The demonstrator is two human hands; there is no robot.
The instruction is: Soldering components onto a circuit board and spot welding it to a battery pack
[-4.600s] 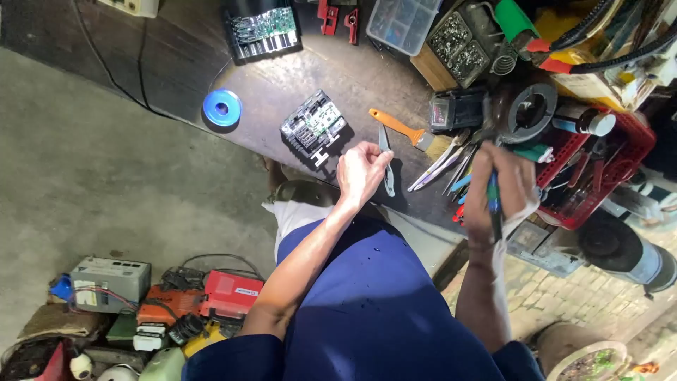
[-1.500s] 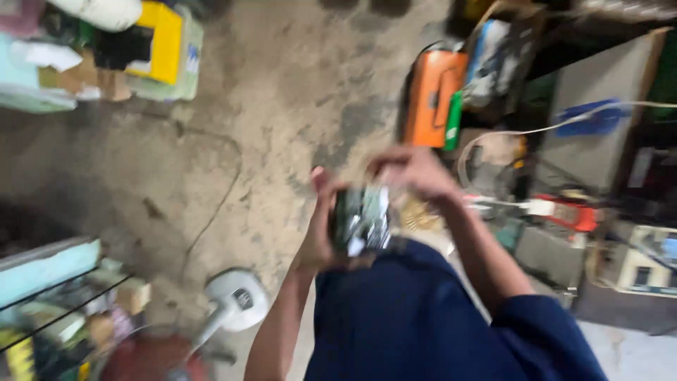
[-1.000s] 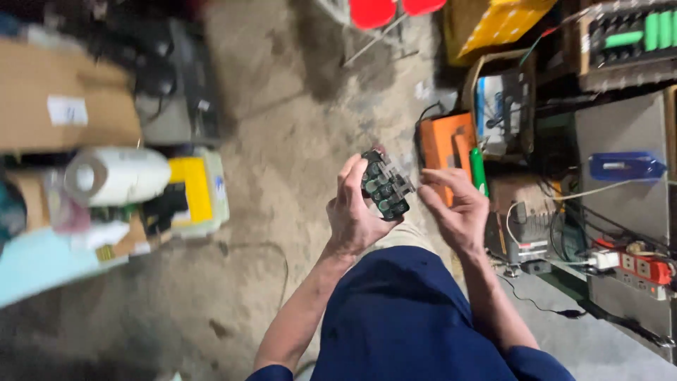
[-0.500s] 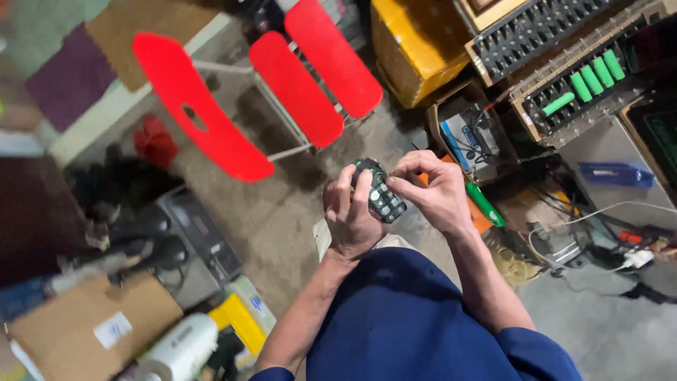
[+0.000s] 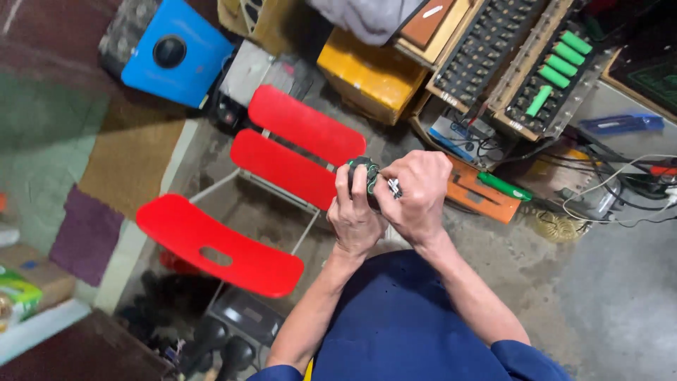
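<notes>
Both my hands hold a small dark battery pack (image 5: 367, 180) with green cells in front of my chest. My left hand (image 5: 355, 212) wraps it from below and the left, thumb up its side. My right hand (image 5: 416, 194) grips its right side, fingers curled over a metal part at the pack's edge. Most of the pack is hidden by my fingers. Blue sleeves cover my upper arms.
A red folding chair (image 5: 282, 166) stands right beyond my hands on the concrete floor. Behind it are a yellow box (image 5: 370, 74), a blue box (image 5: 173, 60), racks of green cells (image 5: 550, 77), an orange device (image 5: 483, 194) and cables (image 5: 620, 190) at right.
I have turned away from the workbench with the pack in both hands; the view swung across the floor to the red chair. My hands stay closed on the pack.
</notes>
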